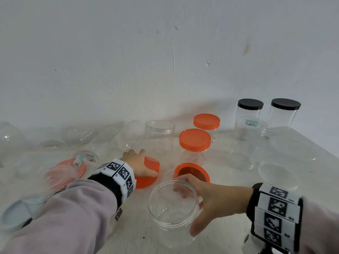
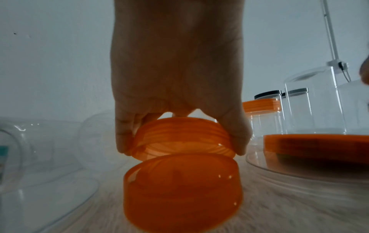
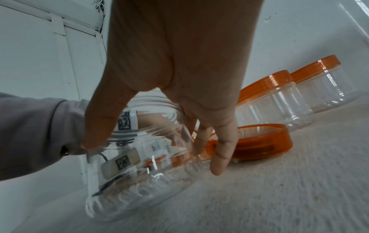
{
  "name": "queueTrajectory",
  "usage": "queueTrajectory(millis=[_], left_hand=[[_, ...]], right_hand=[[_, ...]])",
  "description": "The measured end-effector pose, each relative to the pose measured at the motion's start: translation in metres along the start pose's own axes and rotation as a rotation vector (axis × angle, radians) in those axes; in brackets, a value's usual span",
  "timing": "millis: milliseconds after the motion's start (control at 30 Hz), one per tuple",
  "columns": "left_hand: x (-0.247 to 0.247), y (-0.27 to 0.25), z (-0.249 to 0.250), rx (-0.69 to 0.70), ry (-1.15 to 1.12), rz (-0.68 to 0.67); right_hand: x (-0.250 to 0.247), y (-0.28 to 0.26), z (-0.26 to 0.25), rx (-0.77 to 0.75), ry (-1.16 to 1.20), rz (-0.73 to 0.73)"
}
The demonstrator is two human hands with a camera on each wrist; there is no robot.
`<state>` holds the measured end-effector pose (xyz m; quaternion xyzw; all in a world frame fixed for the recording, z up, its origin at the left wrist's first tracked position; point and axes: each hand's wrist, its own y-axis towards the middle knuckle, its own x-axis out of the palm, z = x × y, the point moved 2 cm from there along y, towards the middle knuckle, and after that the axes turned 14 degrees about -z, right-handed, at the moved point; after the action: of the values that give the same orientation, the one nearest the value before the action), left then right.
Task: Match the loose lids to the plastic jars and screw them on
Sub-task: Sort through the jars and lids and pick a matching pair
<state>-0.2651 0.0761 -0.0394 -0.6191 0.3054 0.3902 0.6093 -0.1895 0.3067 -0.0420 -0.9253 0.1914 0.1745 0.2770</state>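
My left hand (image 1: 143,164) grips the upper of two stacked orange lids (image 1: 151,165), fingers and thumb round its rim. In the left wrist view the upper lid (image 2: 183,137) tilts up off the lower orange lid (image 2: 183,186) in my left hand (image 2: 181,146). My right hand (image 1: 187,211) holds an open clear jar (image 1: 173,204) by its mouth, thumb on the near side, fingers on the far side. The right wrist view shows the right hand (image 3: 152,157) round that jar (image 3: 139,173). A third orange lid (image 1: 192,173) lies upside down just behind it.
Two jars capped in orange (image 1: 194,140) (image 1: 206,121) stand mid-table, and an open tall jar (image 1: 159,136) beside them. Two black-lidded jars (image 1: 250,107) (image 1: 285,107) stand at the back right. Clear jars lie at left (image 1: 64,173); clear lids (image 1: 275,173) lie at right near the table edge.
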Motion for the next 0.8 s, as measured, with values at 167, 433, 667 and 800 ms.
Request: queueTrajectory(millis=[167, 433, 667, 800], left_hand=[[-0.001, -0.010, -0.016, -0.022, 0.053, -0.053], [-0.003, -0.042, -0.042, 0.003, -0.029, -0.026], [-0.012, -0.098, -0.034, 0.249, -0.288, 0.104], [0.000, -0.123, -0.017, 0.440, -0.344, 0.124]], right_hand=[[0.003, 0.004, -0.006, -0.009, 0.002, 0.003], [0.007, 0.011, -0.011, -0.017, -0.021, 0.034], [0.011, 0.019, -0.011, -0.012, -0.052, 0.039], [0.012, 0.022, -0.013, -0.020, -0.049, 0.046]])
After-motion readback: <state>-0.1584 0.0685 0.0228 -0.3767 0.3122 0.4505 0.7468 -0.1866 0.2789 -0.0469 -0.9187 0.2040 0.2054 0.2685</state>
